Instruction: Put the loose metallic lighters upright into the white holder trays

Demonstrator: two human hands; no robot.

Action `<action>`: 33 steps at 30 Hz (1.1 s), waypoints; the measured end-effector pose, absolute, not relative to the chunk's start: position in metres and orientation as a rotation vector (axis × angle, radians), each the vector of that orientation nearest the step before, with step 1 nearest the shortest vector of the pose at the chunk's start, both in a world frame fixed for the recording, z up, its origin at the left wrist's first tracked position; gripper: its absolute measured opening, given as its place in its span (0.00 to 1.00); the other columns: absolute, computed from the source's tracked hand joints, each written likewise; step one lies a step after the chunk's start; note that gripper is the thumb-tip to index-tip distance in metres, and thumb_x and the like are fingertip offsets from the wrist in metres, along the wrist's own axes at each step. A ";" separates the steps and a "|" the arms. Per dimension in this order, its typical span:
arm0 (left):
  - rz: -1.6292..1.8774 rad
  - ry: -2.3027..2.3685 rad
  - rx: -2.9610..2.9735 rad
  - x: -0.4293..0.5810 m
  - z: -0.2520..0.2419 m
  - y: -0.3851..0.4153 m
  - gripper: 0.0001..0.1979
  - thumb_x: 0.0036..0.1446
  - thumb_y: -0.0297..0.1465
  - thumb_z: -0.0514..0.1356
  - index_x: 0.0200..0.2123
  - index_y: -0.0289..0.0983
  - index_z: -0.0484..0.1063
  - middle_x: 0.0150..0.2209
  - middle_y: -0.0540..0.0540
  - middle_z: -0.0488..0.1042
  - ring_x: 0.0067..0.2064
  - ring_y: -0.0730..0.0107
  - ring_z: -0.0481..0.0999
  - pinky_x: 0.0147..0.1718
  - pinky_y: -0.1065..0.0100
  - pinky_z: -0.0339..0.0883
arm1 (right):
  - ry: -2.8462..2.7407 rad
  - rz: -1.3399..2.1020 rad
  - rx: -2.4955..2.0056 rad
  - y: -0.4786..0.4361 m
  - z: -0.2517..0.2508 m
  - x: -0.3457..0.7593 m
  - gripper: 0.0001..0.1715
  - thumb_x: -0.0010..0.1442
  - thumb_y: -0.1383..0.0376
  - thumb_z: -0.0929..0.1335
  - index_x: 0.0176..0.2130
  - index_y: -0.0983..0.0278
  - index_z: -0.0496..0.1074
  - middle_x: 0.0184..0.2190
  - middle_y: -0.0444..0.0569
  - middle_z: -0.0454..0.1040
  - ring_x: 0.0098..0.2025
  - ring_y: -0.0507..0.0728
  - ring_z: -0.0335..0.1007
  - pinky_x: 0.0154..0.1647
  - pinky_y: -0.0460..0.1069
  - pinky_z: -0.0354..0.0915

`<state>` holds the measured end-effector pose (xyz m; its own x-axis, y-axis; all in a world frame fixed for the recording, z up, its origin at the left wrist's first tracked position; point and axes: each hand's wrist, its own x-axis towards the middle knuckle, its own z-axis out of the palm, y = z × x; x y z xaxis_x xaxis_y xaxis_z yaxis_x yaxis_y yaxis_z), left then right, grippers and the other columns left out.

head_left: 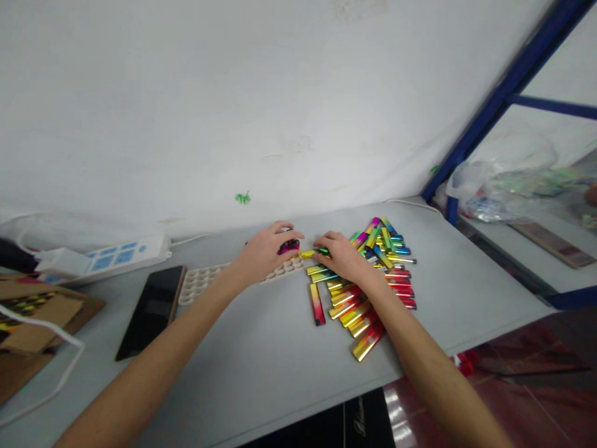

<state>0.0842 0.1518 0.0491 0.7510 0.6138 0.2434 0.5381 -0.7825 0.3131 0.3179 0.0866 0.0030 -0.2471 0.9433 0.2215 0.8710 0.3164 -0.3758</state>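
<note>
I'd go one stick at a time, ends lined up, light fingers so nothing rolls; left hand [267, 250] is curled round some dark-and-pink pieces [289, 246], tucked between thumb and fingers by the right end of the holed white tray [198, 281]; a yellow stick [308, 254] pokes out at the right hand's [342, 256] fingertips, can't tell if pinched; shiny sticks [361, 313] spread from there toward the desk's [261, 354] front edge.

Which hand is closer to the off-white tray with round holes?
Left. The left hand is over the tray, toward its right end; the right hand is beyond that end, at the pile of glossy lighters.
</note>
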 end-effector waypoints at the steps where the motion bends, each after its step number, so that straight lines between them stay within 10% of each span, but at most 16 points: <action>1: 0.468 0.917 2.749 0.084 0.050 0.149 0.17 0.69 0.36 0.62 0.59 0.44 0.77 0.61 0.39 0.72 0.56 0.53 0.78 0.58 0.51 0.72 | -2.191 0.246 -1.625 0.087 0.003 0.318 0.13 0.71 0.62 0.71 0.51 0.66 0.79 0.47 0.57 0.78 0.51 0.63 0.75 0.58 0.57 0.67; 6: 0.601 1.023 2.902 0.077 0.062 0.138 0.26 0.67 0.40 0.63 0.66 0.43 0.69 0.62 0.36 0.72 0.61 0.46 0.74 0.62 0.43 0.67 | -2.127 0.240 -1.760 0.085 0.000 0.316 0.14 0.70 0.60 0.72 0.51 0.66 0.78 0.46 0.58 0.76 0.50 0.63 0.74 0.56 0.56 0.67; 12: 1.085 1.077 2.743 0.061 0.085 0.110 0.13 0.69 0.35 0.59 0.54 0.40 0.75 0.56 0.38 0.75 0.59 0.53 0.74 0.62 0.51 0.68 | -2.081 0.152 -1.647 0.081 0.008 0.314 0.10 0.72 0.61 0.69 0.47 0.65 0.77 0.48 0.58 0.75 0.49 0.62 0.74 0.54 0.54 0.68; 17: 1.165 1.172 2.315 0.050 0.083 0.081 0.10 0.70 0.37 0.57 0.40 0.40 0.76 0.36 0.47 0.79 0.40 0.62 0.78 0.45 0.62 0.71 | -1.785 0.309 -1.427 0.071 0.036 0.306 0.18 0.78 0.56 0.62 0.56 0.62 0.74 0.38 0.49 0.82 0.39 0.58 0.79 0.44 0.50 0.69; 23: 0.972 0.945 1.500 0.049 0.047 0.077 0.26 0.67 0.55 0.58 0.39 0.35 0.76 0.35 0.41 0.81 0.32 0.63 0.79 0.30 0.64 0.71 | -1.937 0.685 -1.049 0.055 0.049 0.276 0.20 0.77 0.59 0.61 0.59 0.59 0.74 0.57 0.51 0.80 0.56 0.58 0.77 0.58 0.54 0.70; 28: 0.754 0.836 1.322 0.042 0.027 0.080 0.31 0.63 0.60 0.58 0.37 0.34 0.76 0.27 0.44 0.79 0.28 0.63 0.79 0.31 0.63 0.74 | -1.858 0.923 -1.084 0.053 0.034 0.260 0.18 0.67 0.55 0.73 0.51 0.61 0.72 0.30 0.40 0.77 0.29 0.52 0.71 0.31 0.46 0.66; 33: 0.600 0.819 1.191 0.039 0.016 0.074 0.33 0.59 0.63 0.59 0.33 0.36 0.72 0.21 0.49 0.73 0.20 0.70 0.70 0.20 0.70 0.66 | -1.733 0.922 -1.090 0.055 0.022 0.248 0.18 0.63 0.52 0.76 0.43 0.62 0.74 0.25 0.37 0.71 0.26 0.50 0.65 0.28 0.45 0.61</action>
